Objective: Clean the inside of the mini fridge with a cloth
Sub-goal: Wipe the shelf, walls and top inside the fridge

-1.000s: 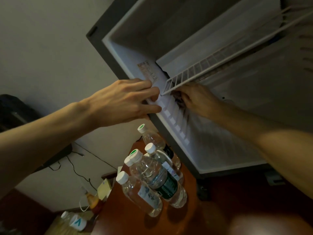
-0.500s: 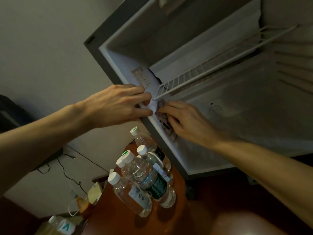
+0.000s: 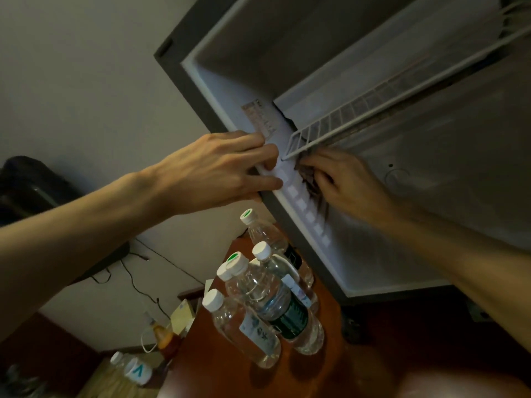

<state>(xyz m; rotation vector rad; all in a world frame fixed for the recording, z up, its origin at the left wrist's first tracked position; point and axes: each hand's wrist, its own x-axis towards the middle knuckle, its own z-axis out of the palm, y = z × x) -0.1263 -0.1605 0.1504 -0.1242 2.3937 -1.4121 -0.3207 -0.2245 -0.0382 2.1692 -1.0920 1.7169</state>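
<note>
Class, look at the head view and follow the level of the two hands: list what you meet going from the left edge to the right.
Left forearm → left hand on the fridge's front edge → dark cloth → right hand → round knob on the fridge's inner wall.

This looks like a hotel room or a small rented bedroom — dim, with a plain pale wall (image 3: pixel 86 81) behind. A mini fridge (image 3: pixel 287 219) stands open on a reddish-brown wooden desk (image 3: pixel 207 366), and water bottles (image 3: pixel 258 305) with white caps are clustered at the desk's edge beside it. A black cable (image 3: pixel 138 285) trails down the wall, and further bottles (image 3: pixel 135 369) stand on a lower surface — lodging clutter, not a kitchen's.
</note>
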